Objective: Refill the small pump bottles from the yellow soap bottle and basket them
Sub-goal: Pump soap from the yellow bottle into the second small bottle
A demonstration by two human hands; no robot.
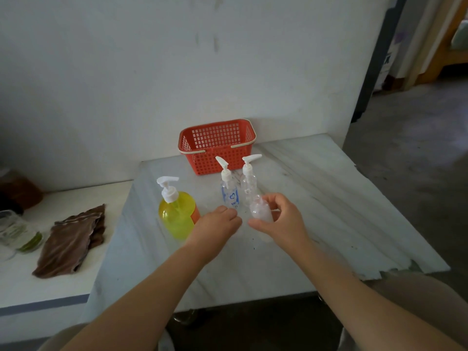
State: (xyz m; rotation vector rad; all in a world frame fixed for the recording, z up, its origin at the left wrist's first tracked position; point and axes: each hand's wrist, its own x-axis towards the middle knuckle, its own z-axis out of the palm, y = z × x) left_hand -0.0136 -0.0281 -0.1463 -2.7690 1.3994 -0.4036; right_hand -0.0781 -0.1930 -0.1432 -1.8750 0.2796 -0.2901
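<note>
Fingers (276,198) of the right hand (283,220) curl round a small clear bottle (260,212), blurred, held just above the table's (329,198) middle. The left hand (217,224) is just beside it, its fingers curled under; whether they grip anything is hidden. Just behind stand a blue-printed pump bottle (229,192) and a clear pump bottle (248,182), with the yellow soap bottle (177,216) to their left and the red basket (210,160) at the far edge.

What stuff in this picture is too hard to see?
All from the head view:
- Left hand: its own knuckles hide the fingertips, so whether it pinches anything cannot be told.
- Small bottle held by the right hand: clear and blurred, so how full it is stays unknown.
- Red basket: the front wall hides its bottom.
- Glass jar: cut off by the picture's left edge.
</note>
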